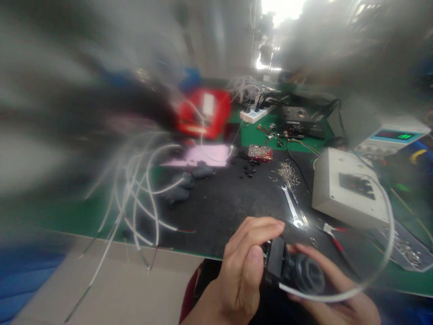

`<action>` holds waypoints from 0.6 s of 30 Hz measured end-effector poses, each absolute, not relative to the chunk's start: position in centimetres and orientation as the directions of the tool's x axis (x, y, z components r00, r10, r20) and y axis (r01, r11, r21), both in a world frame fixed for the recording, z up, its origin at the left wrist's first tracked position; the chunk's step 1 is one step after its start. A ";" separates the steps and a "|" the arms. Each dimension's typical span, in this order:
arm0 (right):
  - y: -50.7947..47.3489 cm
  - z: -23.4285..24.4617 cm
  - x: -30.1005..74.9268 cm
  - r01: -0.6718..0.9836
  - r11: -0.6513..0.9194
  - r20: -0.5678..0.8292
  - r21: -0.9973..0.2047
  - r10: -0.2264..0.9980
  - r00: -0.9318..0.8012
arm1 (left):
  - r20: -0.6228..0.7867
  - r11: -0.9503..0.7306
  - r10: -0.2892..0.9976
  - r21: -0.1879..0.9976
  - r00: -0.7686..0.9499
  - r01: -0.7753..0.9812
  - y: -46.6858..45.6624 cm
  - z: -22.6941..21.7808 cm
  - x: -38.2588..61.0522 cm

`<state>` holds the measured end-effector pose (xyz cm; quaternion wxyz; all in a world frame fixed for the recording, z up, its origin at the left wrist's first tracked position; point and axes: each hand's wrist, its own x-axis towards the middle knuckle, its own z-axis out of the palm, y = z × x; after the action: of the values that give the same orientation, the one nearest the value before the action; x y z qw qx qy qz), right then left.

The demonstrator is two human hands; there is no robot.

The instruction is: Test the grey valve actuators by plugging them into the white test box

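Observation:
Low in the view, at the table's front edge, a black device (pixel 277 259) with a round, ribbed, lens-like part (pixel 309 274) is between my two hands. My left hand (pixel 245 266) closes on its left side, fingers over the top and thumb against the near face. From the right, my right hand (pixel 338 280) wraps round the ribbed part; some of its fingers are hidden behind it. A white cable (pixel 372 280) leaves the bottom of the device and arches up to the right, in front of a cream-coloured box (pixel 348 187).
On the black mat (pixel 230 203) lie a wrench (pixel 291 205), pliers (pixel 333 237), a pile of small metal pins (pixel 288 174) and a red box of pins (pixel 260 153). White cables (pixel 135 198) hang over the left edge. Behind stand a red bin (pixel 204 113) and a power strip (pixel 255 113).

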<state>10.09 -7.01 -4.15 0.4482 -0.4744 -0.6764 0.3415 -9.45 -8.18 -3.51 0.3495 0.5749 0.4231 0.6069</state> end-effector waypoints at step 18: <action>-5.6 -4.9 9.8 0.344 0.383 0.252 -0.857 0.895 -0.368 | 0.203 -0.195 0.973 0.977 -0.108 0.085 -7.1 -5.1 -10.3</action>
<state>9.83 -5.59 -4.87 0.3760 -0.4177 -0.7418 0.3660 -10.26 -7.06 -5.13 0.3986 0.5356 0.4938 0.5572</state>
